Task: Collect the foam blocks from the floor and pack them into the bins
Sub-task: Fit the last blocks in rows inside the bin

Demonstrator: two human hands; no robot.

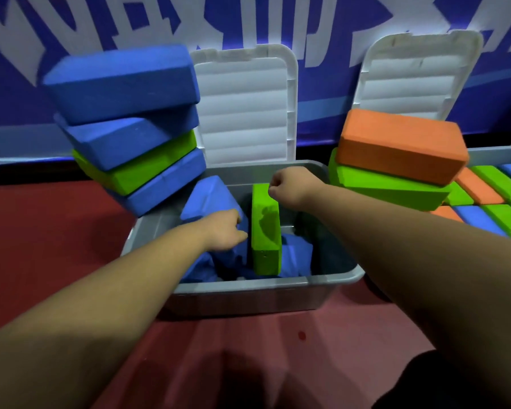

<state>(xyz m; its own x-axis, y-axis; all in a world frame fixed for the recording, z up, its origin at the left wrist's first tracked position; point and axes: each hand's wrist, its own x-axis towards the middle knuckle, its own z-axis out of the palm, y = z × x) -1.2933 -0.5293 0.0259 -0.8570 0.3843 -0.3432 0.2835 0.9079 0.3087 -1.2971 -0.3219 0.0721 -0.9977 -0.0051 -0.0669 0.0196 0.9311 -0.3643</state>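
1. The right hand (285, 187) has its fingers curled in on the top far corner of an upright green foam block (265, 231) and holds it there.
2. The left hand (226, 231) reaches in just beside that block. Its fingertips are hidden between the green block and a tilted blue foam block (208, 199), so I cannot tell whether it grips anything.
3. Both blocks stand inside a grey plastic bin (248, 286). More blue foam blocks (295, 258) lie jumbled at its bottom.
4. The bin's ribbed white plastic lid (245, 107) stands open behind it.
5. To the left of the bin leans a stack of foam blocks (130, 128): blue, blue, green, blue from the top.
6. To the right, an orange foam block (401, 143) lies on a second green foam block (390, 190).
7. Beyond them, a second bin (496, 153) holds orange, green and blue blocks in rows, with its own white lid (410, 75) open.
8. The bins sit on a red floor (56, 231) before a blue wall banner (322, 84) with white lettering.
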